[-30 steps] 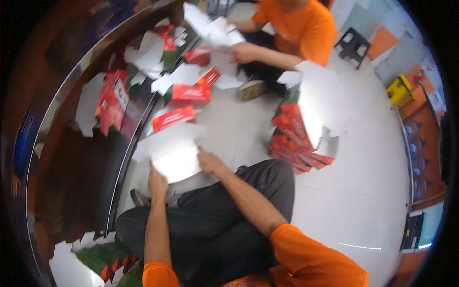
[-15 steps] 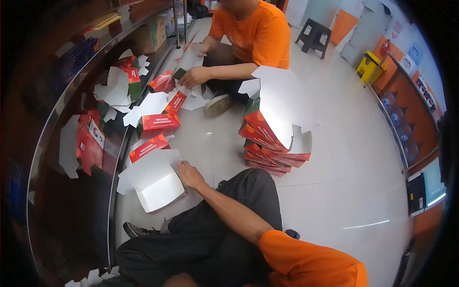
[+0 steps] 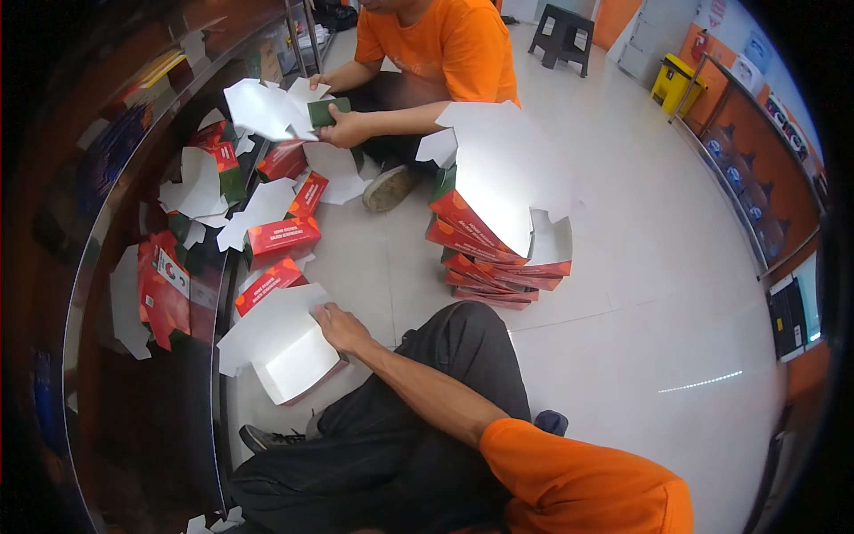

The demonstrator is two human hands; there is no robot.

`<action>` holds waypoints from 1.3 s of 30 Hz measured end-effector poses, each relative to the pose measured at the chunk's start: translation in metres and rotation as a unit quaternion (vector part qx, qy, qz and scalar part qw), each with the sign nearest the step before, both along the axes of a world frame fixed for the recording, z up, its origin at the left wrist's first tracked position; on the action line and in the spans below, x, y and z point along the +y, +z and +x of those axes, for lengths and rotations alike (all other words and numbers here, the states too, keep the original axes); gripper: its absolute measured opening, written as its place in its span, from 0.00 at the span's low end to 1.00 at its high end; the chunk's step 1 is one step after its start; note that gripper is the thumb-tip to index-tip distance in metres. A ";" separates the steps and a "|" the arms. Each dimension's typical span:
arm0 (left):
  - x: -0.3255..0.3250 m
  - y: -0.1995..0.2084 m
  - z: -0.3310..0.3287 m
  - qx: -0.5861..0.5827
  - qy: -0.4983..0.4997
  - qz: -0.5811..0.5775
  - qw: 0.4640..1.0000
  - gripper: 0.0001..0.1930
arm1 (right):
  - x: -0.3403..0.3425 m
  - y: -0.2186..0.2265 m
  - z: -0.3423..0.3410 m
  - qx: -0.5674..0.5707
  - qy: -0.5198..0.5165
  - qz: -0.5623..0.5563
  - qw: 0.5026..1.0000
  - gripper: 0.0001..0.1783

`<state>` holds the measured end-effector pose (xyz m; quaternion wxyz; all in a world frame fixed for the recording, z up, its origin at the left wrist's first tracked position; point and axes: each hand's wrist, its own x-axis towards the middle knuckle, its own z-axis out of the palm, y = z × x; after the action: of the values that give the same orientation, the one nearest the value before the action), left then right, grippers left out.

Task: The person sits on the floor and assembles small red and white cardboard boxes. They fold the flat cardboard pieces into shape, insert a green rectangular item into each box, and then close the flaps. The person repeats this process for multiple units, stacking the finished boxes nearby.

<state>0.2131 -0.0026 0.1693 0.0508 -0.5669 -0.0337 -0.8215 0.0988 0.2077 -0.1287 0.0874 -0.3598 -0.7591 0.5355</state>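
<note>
My right hand [image 3: 339, 326] reaches forward from the lower right and grips the upper edge of a half-folded white carton box [image 3: 289, 360] lying open on the floor tiles in front of my dark trousers [image 3: 418, 445]. The carton's white inner side faces up, with a flap spread to the left. My left hand is out of the picture. A folded red box [image 3: 267, 281] lies just beyond the carton, touching its flap.
A stack of flat red cartons [image 3: 494, 262] with a white sheet [image 3: 503, 169] leaning on it stands to the right. More red boxes [image 3: 281, 237] lie along a dark glossy counter base [image 3: 133, 374] at left. A seated person in orange [image 3: 445, 53] folds a carton [image 3: 267, 107].
My left hand has left the carton and gone out of view. The view has swung, so the carton sits lower left. My right hand has stayed on its edge.
</note>
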 end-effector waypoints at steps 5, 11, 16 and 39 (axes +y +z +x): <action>-0.005 -0.004 0.002 0.017 0.077 -0.035 0.996 0.11 | 0.001 -0.013 -0.004 -0.007 0.003 0.006 1.000 0.36; 0.000 -0.003 0.005 -0.026 -0.038 -0.061 0.997 0.08 | -0.002 -0.013 -0.005 0.009 0.010 0.010 1.000 0.36; -0.005 -0.010 0.001 -0.022 -0.108 -0.099 0.989 0.05 | -0.001 -0.026 -0.007 0.005 0.004 0.017 1.000 0.36; 0.002 -0.014 0.005 -0.058 -0.202 -0.115 0.971 0.06 | 0.001 -0.015 0.002 0.002 0.046 0.027 0.999 0.37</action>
<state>0.2180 -0.0006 0.1557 -0.1838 -0.5156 -0.0153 -0.8367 0.1005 0.2090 -0.1439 0.0736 -0.3211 -0.7887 0.5191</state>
